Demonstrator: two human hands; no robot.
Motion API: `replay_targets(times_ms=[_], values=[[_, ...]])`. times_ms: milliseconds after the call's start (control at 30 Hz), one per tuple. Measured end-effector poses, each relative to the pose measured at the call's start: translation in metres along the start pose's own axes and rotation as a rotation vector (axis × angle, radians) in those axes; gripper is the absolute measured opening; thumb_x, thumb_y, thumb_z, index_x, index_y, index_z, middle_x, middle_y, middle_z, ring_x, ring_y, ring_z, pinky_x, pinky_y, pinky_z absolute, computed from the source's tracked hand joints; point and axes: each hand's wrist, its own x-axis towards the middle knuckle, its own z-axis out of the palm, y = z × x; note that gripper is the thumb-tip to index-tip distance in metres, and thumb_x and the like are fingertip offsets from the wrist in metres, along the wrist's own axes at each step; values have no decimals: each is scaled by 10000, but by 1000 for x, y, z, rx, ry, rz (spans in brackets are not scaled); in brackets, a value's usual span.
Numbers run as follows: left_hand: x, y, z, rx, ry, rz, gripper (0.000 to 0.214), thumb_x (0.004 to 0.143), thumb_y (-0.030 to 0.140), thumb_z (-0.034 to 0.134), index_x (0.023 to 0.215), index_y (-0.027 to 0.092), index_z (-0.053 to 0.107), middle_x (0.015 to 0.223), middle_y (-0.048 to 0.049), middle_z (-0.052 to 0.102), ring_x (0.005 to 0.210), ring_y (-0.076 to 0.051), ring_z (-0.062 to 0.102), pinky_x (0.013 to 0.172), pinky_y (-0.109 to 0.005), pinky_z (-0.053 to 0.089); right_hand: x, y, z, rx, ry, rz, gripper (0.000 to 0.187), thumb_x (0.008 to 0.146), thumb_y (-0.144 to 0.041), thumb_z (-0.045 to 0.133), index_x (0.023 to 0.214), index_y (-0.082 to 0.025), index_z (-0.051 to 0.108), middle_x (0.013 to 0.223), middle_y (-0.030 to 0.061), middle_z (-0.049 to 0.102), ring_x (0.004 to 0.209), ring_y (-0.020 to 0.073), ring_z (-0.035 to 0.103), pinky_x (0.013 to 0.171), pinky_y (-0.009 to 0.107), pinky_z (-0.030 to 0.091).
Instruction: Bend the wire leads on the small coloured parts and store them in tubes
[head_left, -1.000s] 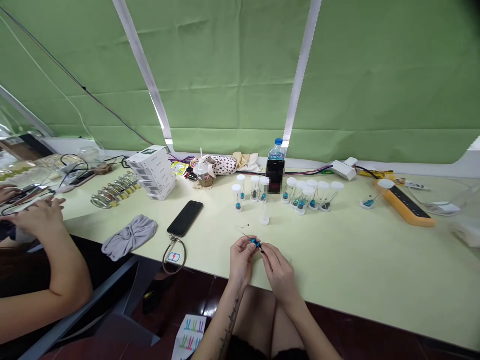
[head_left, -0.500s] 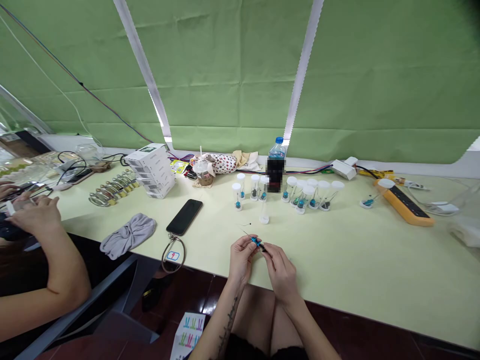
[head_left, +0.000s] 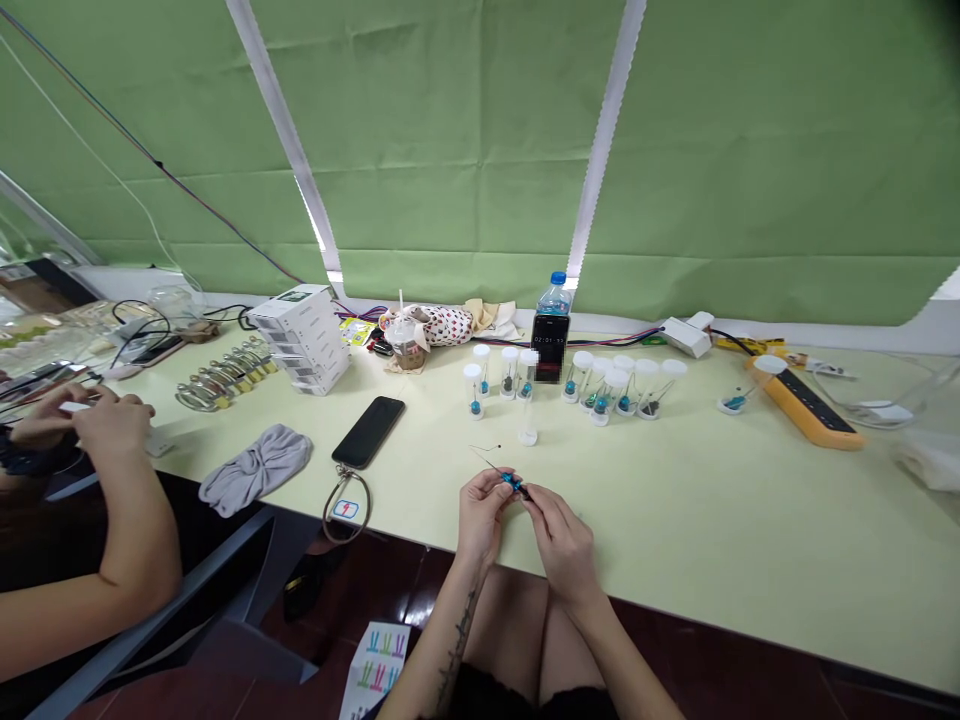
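Co-worker's hand (head_left: 112, 425): far left at the table edge, busy with its own small things and well apart from the wearer's hands.
Grey cloth (head_left: 256, 468): lies crumpled near the front edge, left of the phone (head_left: 369, 432).
Left hand (head_left: 482, 512): thumb and forefinger pinched together on the left end of the blue piece, wrist just over the table (head_left: 712, 520) edge.
Blue piece (head_left: 512, 484): small, held just above the table, between the two hands' fingertips and touching both.
Thin wire (head_left: 484, 462): runs from the blue piece up and to the left, away from the person, passing beyond the left fingertips; this slanted line is the piece's long axis.
Right hand (head_left: 561, 535): fingertips drawn together at the right end of the piece; it looks like a pinch on a darker tip there, though that part is too small to be sure of.
Nearer hand: neither, since both meet at the piece.
Open vial (head_left: 529, 425): stands upright just beyond the hands, straight behind the piece.
Capped vials (head_left: 615, 390): a row further back, well apart from the hands.
Power strip (head_left: 806, 405): far right.
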Motion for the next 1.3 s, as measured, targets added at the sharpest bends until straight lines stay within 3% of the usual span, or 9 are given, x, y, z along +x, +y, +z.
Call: replay_targets(times_ms=[800,1300], values=[[-2,4,3,74,2,20,260,607,189,767,844,133,677,823,-57,679,760,-141,626,744,-257,487,4,-2,-1,85,-12,84,277,914,-173,449,1152,-165,590,1034,95,673,945,182,647,847,339,547],[-3,3,4,50,13,25,245,611,183,770,828,137,664,838,-59,686,766,-149,638,743,-266,486,9,-3,1,77,-58,101,340,949,-237,362,1226,-164,545,1046,122,670,914,198,664,767,325,568]])
